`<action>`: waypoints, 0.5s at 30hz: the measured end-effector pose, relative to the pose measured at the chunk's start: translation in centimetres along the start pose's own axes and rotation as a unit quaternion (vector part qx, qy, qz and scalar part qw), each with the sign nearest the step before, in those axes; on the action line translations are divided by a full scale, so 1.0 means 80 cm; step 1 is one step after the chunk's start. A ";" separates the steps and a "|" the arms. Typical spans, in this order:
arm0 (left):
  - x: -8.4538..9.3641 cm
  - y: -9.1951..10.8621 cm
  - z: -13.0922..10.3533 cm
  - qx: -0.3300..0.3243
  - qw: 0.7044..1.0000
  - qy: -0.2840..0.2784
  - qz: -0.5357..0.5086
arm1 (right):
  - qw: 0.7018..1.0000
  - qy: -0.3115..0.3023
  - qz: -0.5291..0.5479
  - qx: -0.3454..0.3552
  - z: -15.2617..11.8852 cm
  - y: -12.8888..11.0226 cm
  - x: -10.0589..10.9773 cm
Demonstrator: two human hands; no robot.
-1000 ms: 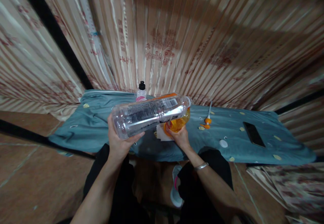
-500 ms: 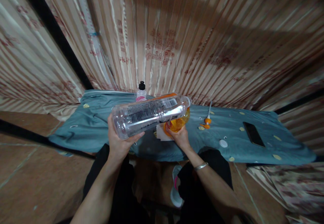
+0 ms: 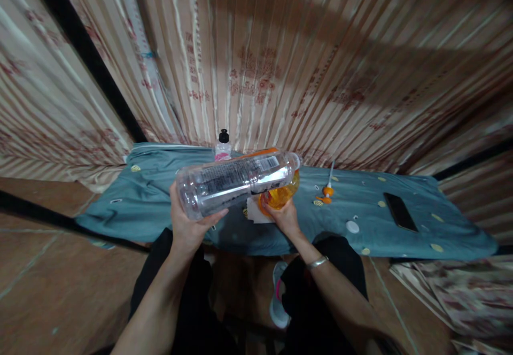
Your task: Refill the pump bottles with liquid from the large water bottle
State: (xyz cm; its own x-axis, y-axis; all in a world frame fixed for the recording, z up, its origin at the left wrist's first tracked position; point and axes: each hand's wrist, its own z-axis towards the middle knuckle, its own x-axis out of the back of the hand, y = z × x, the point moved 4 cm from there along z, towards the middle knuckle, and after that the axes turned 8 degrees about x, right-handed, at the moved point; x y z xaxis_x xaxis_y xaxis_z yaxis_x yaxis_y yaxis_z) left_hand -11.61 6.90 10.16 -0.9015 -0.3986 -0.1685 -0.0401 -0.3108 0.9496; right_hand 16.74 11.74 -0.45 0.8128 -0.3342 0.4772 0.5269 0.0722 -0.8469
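My left hand [image 3: 191, 226] grips the base end of a large clear plastic bottle [image 3: 236, 179] with a printed label. The bottle lies tilted nearly level, its neck to the right. Below that neck, my right hand [image 3: 284, 217] is wrapped around a smaller bottle of orange-yellow liquid [image 3: 284, 193]. The mouth of the clear bottle is over the top of the smaller one; whether they touch I cannot tell. A white paper [image 3: 256, 213] lies under the smaller bottle. To the right rests an orange pump head [image 3: 327, 194] with its tube.
A teal patterned cloth [image 3: 152, 194] covers the narrow surface. On it are a white round cap [image 3: 352, 226], a dark phone [image 3: 401, 211] and, at the back, a black-capped bottle [image 3: 223, 144]. A striped curtain [image 3: 256, 77] hangs behind; dark metal poles [image 3: 92, 66] run along the left.
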 end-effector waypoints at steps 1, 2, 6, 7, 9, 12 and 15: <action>0.000 0.001 0.000 0.002 1.000 0.003 -0.002 | 1.000 0.002 0.002 -0.009 0.000 -0.001 0.001; -0.001 0.001 -0.001 0.006 1.000 0.005 -0.003 | 1.000 0.003 0.005 -0.014 0.000 -0.002 0.001; 0.000 0.000 -0.002 0.023 1.000 0.009 -0.007 | 1.000 -0.008 0.017 -0.013 0.000 -0.008 0.002; 0.000 -0.001 -0.003 0.026 1.000 0.006 -0.009 | 1.000 -0.007 0.015 -0.015 0.000 -0.009 0.002; 0.000 -0.002 -0.003 0.029 1.000 0.002 -0.009 | 1.000 -0.001 0.007 -0.021 -0.001 -0.011 0.003; 0.000 -0.002 -0.003 0.027 1.000 0.002 -0.007 | 1.000 0.010 0.011 -0.022 -0.001 -0.012 0.003; 0.000 -0.002 -0.003 0.036 0.999 0.005 -0.009 | 0.999 0.010 0.025 -0.023 -0.001 -0.011 0.002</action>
State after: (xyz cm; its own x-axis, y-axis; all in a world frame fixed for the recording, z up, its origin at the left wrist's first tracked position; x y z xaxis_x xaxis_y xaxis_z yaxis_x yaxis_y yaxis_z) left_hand -11.49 6.76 9.93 -0.8961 -0.4016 -0.1888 -0.0881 -0.2558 0.9627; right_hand 16.41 11.57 0.33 0.8326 -0.3494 0.4299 0.4733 0.0453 -0.8798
